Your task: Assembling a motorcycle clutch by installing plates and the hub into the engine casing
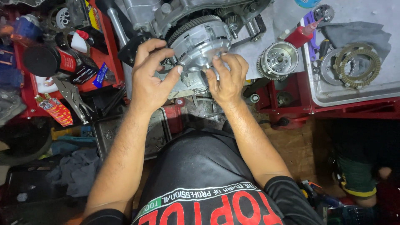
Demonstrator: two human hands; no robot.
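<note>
Nearest the camera is the person's black shirt point(208, 187), with both bare forearms reaching forward from it. The left hand point(151, 77) is half open, fingers spread and curved, its thumb tip pressed on the left rim of the clutch point(199, 41) and its fingers arched over the black part beside it. The right hand point(227, 77) has its fingers bunched, the tips pinching at the lower right edge of the clutch; what, if anything, sits between the fingertips cannot be told.

The clutch is a round, bright silver metal drum with a ring of fine gear teeth around its back edge and ribs on its pale face. It is seated in the side of the grey engine point(175, 12), which stands on a red bench straight ahead of the person.

Left of the left hand lie pliers point(73, 98) and a black can point(43, 60) on a red shelf. Right of the clutch a smaller toothed hub point(278, 59) rests on the bench, with a red bottle point(301, 35) just beyond it. Farther right, a metal tray point(333, 98) holds 2 friction rings point(358, 64) and a grey rag point(354, 33).
</note>
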